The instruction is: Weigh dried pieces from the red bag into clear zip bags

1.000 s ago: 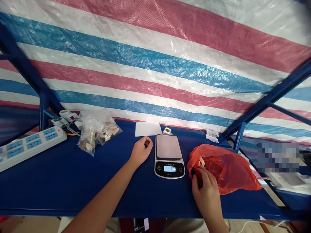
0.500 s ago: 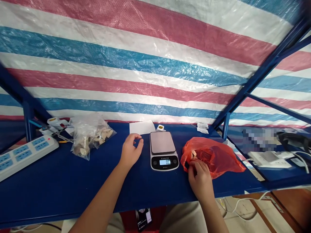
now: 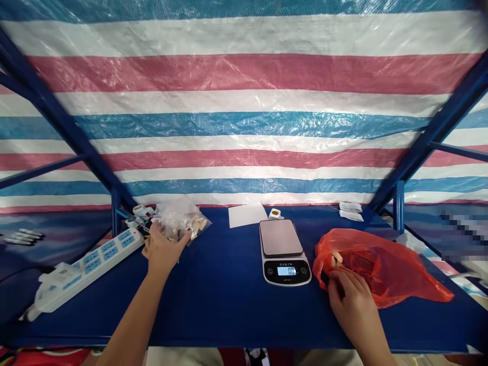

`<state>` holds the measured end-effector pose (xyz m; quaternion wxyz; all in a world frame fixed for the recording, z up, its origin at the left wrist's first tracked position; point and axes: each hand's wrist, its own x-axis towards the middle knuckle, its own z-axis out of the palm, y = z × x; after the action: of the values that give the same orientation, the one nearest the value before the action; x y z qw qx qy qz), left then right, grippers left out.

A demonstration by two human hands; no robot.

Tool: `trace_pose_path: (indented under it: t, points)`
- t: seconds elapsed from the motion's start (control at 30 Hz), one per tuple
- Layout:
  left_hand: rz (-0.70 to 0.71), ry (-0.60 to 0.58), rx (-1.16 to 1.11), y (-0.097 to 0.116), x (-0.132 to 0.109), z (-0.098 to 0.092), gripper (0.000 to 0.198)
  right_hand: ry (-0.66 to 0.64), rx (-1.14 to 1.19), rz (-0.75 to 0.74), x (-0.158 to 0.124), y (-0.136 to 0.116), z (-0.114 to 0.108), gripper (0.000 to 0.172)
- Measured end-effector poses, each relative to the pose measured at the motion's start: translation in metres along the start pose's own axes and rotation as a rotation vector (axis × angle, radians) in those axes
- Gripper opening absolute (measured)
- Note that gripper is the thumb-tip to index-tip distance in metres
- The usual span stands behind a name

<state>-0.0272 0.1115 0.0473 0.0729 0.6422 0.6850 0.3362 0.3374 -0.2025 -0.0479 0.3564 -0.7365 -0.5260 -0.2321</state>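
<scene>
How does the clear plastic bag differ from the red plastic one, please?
The clear plastic bag is see-through and smaller; the red plastic bag is tinted and larger. The clear one lies left of the silver digital scale, at the left hand; the red one right, at the right hand. Both hold pale pieces.

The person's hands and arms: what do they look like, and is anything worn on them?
Both are bare. The left hand and left forearm show no glove, sleeve, watch or bracelet, right down to the bottom edge of the head view. The right hand and right forearm are likewise uncovered. No ring shows, though the picture is too small to be sure.
</scene>
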Motion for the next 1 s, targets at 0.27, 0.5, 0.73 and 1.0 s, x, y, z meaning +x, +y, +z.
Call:
trace_pose_path:
  t: [0.27, 0.5, 0.73, 1.0]
  points:
    - [-0.360, 0.169, -0.520, -0.015, 0.052, -0.014, 0.061, 0.013, 0.008, 0.027, 0.001, -0.004, -0.003, 0.010]
    - [-0.232, -0.043, -0.455, 0.008, 0.045, -0.024, 0.034, 0.014, -0.027, 0.037, 0.008, -0.012, -0.009, 0.011]
    - [0.066, -0.161, 0.094, 0.046, 0.061, -0.005, 0.065, -0.017, -0.025, 0.072, 0.008, -0.013, -0.011, 0.013]
    - [0.321, -0.419, 0.512, 0.060, 0.085, -0.010, 0.055, -0.025, 0.016, 0.111, 0.009, -0.016, -0.014, 0.015]
